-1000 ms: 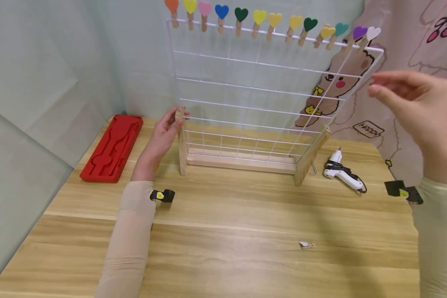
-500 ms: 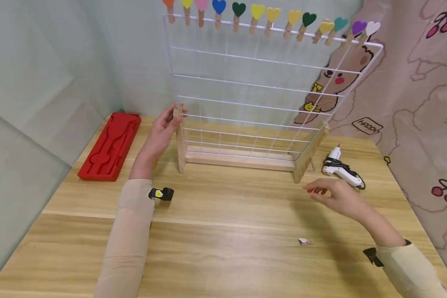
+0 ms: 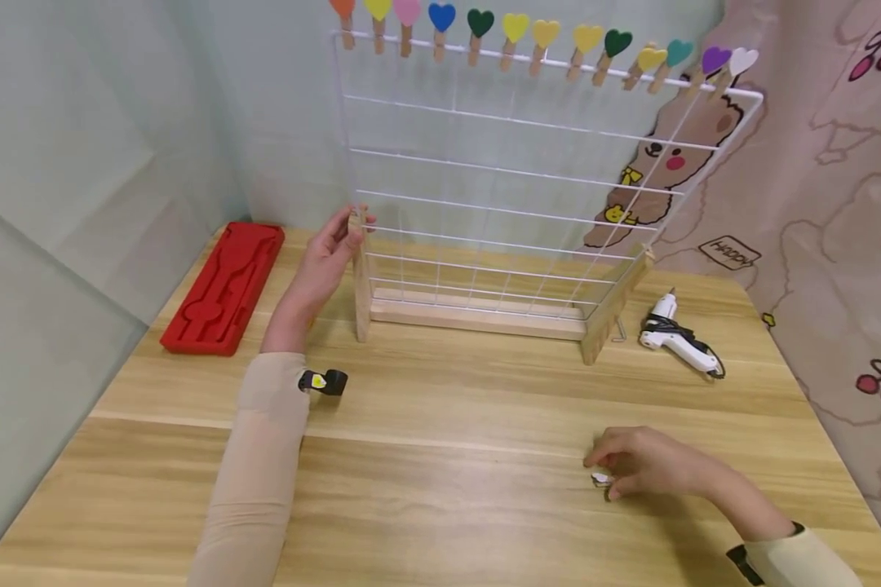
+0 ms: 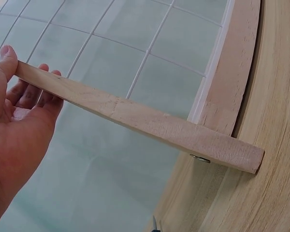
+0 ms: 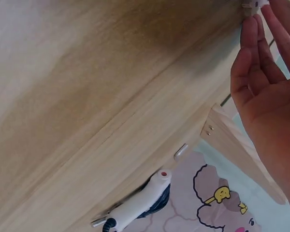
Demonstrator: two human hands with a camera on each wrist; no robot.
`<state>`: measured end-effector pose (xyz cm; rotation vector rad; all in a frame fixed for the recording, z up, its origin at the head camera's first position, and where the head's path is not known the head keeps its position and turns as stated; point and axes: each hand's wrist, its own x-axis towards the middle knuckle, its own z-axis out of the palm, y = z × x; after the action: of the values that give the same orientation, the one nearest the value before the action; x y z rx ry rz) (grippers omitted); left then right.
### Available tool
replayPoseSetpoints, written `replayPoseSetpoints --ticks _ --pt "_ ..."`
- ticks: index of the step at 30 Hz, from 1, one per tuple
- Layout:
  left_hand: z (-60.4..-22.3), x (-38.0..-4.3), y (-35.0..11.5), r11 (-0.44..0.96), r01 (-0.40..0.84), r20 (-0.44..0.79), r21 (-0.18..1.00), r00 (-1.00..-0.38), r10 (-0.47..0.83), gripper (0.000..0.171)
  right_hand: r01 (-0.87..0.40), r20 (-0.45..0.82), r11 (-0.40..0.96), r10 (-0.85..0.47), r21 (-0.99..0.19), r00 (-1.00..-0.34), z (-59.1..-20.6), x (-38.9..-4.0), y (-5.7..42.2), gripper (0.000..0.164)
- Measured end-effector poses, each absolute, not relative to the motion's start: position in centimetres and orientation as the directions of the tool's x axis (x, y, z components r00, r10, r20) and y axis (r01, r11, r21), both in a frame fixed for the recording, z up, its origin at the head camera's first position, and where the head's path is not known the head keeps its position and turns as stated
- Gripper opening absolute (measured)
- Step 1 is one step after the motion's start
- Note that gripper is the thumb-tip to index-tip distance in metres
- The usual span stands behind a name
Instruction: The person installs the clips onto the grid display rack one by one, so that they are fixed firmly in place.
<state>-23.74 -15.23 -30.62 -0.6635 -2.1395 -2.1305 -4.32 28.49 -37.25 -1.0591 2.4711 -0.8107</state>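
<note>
A white wire grid panel (image 3: 743, 95) stands upright in a wooden base (image 3: 477, 319), with several heart-topped clothespins along its top rail, such as a blue one (image 3: 442, 16). My left hand (image 3: 323, 261) grips the upper end of the left wooden side post (image 4: 130, 108), thumb on one side and fingers on the other. On the tabletop at front right lies a small clothespin (image 3: 600, 479) with a white heart. Over it is my right hand (image 3: 649, 463), thumb and forefinger spread to either side of the clothespin, which the hand partly covers.
A red molded tray (image 3: 223, 289) lies at the table's left. To the right of the stand are a white glue gun (image 3: 679, 338) with its black cord wrapped round it and a bent metal rod (image 3: 620, 330). Curtains hang behind the table.
My right hand has come down from beside the grid's upper right edge to the clothespin on the table. The left hand has stayed on the side post.
</note>
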Motion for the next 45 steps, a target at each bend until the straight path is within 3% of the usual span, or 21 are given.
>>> replayPoseSetpoints --ticks 10,14,20,28,35,39,45 --pt "-30.2 -23.7 -15.0 -0.028 0.322 0.318 0.946 -0.910 0.266 0.045 -0.585 -0.068 0.577 -0.743 -0.569 -0.666 -36.9 -4.3 28.5 0.026" --pt "-30.0 -23.6 -14.9 -0.023 0.334 0.328 0.942 -0.906 0.268 0.044 -0.580 -0.050 0.600 -0.718 -0.552 -0.694 -36.2 -4.4 28.4 0.024" --pt "-30.0 -23.3 -14.9 -0.017 0.331 0.323 0.944 -0.908 0.268 0.045 -0.549 -0.015 0.605 -0.680 -0.577 -0.733 -35.5 -5.1 28.2 0.024" --pt "-30.3 -23.2 -15.1 0.002 0.319 0.307 0.948 -0.912 0.274 0.043 -0.558 0.048 0.552 -0.683 -0.620 -0.729 -35.2 -6.4 27.2 0.026" --pt "-30.1 -23.4 -15.4 0.010 0.335 0.319 0.942 -0.904 0.285 0.044 -0.511 0.083 0.575 -0.609 -0.639 -0.789 -34.8 -7.3 25.1 0.027" --pt "-30.1 -23.4 -15.4 0.025 0.324 0.303 0.946 -0.907 0.292 0.046 -0.533 0.156 0.540 -0.591 -0.652 -0.791 -32.8 -7.2 23.9 0.026" --pt "-30.2 -22.8 -15.8 0.025 0.303 0.285 0.953 -0.917 0.278 0.046 -0.643 0.393 0.517 -0.517 -0.564 -0.760 -28.7 -8.2 22.9 0.028"
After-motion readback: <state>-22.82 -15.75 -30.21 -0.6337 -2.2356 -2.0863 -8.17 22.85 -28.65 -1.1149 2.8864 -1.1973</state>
